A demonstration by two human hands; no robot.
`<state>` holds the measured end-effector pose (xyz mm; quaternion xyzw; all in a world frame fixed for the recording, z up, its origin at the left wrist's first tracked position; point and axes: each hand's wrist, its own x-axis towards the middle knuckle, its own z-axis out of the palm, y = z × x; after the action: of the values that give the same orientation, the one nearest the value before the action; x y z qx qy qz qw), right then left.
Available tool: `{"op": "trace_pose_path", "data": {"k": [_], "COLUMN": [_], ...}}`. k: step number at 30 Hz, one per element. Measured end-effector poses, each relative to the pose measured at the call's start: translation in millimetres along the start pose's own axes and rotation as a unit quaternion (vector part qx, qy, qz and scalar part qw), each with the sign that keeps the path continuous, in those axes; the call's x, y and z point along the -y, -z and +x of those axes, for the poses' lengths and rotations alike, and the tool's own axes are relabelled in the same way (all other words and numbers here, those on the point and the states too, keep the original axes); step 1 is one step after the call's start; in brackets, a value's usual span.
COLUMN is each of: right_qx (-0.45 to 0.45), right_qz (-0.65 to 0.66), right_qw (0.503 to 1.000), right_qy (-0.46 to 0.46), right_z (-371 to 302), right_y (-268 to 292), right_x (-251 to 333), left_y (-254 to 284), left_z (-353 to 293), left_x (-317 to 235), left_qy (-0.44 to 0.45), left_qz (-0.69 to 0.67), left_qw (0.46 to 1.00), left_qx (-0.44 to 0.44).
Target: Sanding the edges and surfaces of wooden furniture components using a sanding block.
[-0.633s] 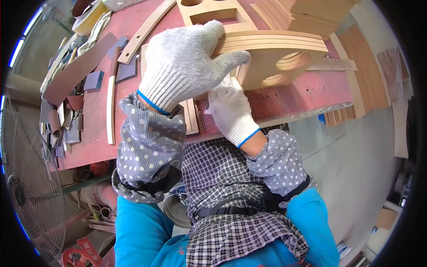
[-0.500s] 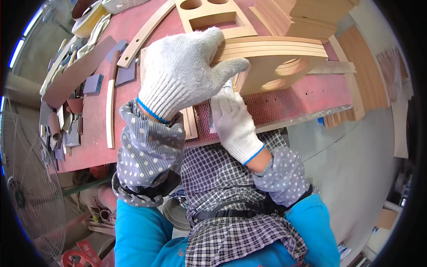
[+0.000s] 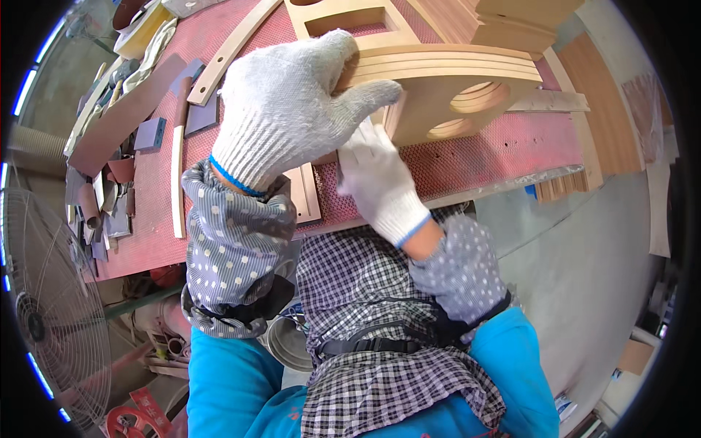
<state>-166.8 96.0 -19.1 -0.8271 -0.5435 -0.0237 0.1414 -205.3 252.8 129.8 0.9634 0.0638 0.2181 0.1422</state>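
A stack of curved wooden panels with round holes (image 3: 438, 66) stands on edge on the red bench. My left hand (image 3: 288, 102), in a white knit glove, is closed over the stack's left end, with its thumb on the near side. Just below that thumb, my right hand (image 3: 376, 168), also gloved, presses against the end of the stack. Its fingers are together and mostly turned away; a thin dark edge shows beside them, but what they hold is hidden. A flat wooden piece (image 3: 303, 193) lies partly under my left wrist.
The red bench mat (image 3: 496, 153) carries a wooden frame with cutouts (image 3: 358, 22), a drilled strip (image 3: 234, 51) and stacked mouldings (image 3: 518, 25) at the back. Sanding blocks (image 3: 150, 134) and sandpaper pieces (image 3: 128, 117) crowd the left. A caged fan (image 3: 51, 306) stands lower left.
My right hand has slid up and slightly left along the end of the stack, and the pale sheet edge below it no longer shows. My left hand keeps its grip; the view has shifted slightly.
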Motion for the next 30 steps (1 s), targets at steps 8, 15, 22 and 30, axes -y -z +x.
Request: {"op": "trace_pose_path", "data": {"k": [8, 15, 22, 30], "right_qx": [-0.052, -0.129, -0.067, -0.064], "right_qz": [0.001, -0.024, 0.036, 0.035], "right_qw": [0.998, 0.991, 0.996, 0.997], "right_qy": [0.025, 0.009, 0.039, 0.038], "right_z": [8.1, 15.2, -4.9, -11.8], "right_y": [-9.3, -6.8, -0.8, -1.1], "right_x": [-6.7, -3.2, -3.7, -6.8], "left_y": [-2.2, -3.3, -3.8, -5.1], "left_z": [2.8, 3.1, 4.9, 3.4], "left_x": [0.0, -0.8, -1.0, -0.7], "left_qy": [-0.002, -0.009, -0.008, 0.009], "left_qz": [0.022, 0.010, 0.013, 0.012], "left_qw": [1.000, 1.000, 0.999, 1.000], "left_qx": [-0.009, -0.010, -0.029, -0.002]}}
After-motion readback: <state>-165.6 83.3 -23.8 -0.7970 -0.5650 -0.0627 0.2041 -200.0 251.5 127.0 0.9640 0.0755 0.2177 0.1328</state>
